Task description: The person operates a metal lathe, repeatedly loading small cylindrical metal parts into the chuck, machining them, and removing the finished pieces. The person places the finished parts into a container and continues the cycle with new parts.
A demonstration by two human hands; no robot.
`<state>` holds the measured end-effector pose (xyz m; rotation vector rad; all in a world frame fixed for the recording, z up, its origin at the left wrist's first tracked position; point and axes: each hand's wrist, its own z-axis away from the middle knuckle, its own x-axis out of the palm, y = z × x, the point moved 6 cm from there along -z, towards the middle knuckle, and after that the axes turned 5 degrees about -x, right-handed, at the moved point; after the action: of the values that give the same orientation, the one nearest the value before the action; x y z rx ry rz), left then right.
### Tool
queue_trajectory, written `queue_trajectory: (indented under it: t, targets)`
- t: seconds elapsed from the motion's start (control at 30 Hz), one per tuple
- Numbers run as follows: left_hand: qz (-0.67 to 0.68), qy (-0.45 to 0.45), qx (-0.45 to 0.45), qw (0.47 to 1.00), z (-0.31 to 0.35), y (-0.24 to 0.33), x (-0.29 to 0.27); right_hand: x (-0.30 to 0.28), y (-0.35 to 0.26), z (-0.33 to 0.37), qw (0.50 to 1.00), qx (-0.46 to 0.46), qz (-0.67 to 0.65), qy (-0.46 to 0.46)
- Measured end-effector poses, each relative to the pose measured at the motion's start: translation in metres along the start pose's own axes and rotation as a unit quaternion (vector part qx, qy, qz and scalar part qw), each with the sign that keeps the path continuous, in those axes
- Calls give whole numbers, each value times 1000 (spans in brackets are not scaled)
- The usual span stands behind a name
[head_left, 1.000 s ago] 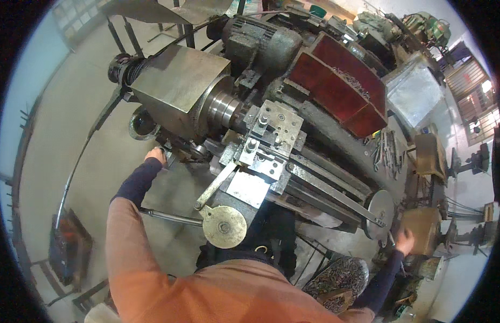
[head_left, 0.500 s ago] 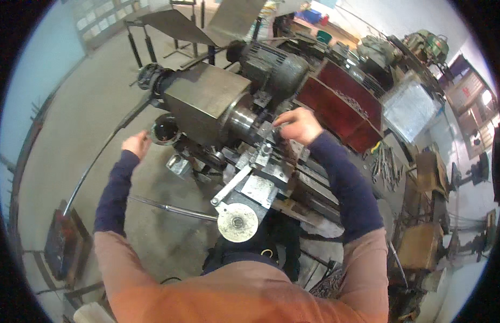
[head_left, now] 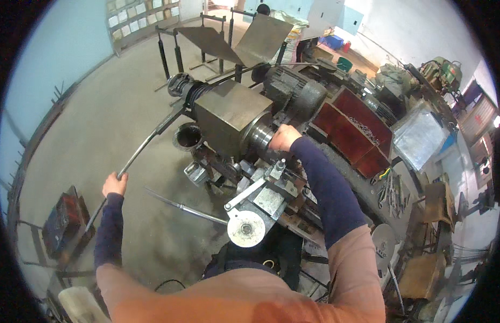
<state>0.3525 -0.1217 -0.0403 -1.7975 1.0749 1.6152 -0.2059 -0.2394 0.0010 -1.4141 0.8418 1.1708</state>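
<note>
Left hand [head_left: 115, 184]: fingers wrapped around the long metal lever [head_left: 139, 152], which runs up and away from them to the outer end of the headstock [head_left: 233, 102]. Right hand [head_left: 284, 138]: fingers at the steel chuck [head_left: 259, 136], just to their left; can't tell if they pinch anything, back of hand hides the tips. Risks: can't tell if the chuck turns; if it did, it could catch the right fingers or the dark sleeve cuff [head_left: 305, 149]. Tool post [head_left: 277, 171] sits near, below the right fingers, so a slip off the chuck could knock knuckles on it. Lever could swing if the left fingers lost grip, likeliest from oil or an uneven pull with arms spread apart.
</note>
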Motion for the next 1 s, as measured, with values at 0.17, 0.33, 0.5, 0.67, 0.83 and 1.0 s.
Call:
queue_trajectory:
  t: [0.17,0.33,0.5,0.67,0.83,1.0]
  targets:
    - [15,44,3,999,2,-8,7,6,-3,-5,998,4,31,-46]
    - [10,11,-36,999,-18,-2,5,-11,-9,9,999,35,-30,-15]
    - [45,10,-19,999,71,19,-11,-7,-11,10,997,51,-46,-32]
    - [58,37,27,997,70,26,-12,-18,-4,12,998,56,38,-9]
    - [51,23,168,984,71,37,-22,-72,-27,63,980,-111,-101,131]
    - [397,-82,369,836,118,162,-106,-76,-75,139,901,-304,-248,185]
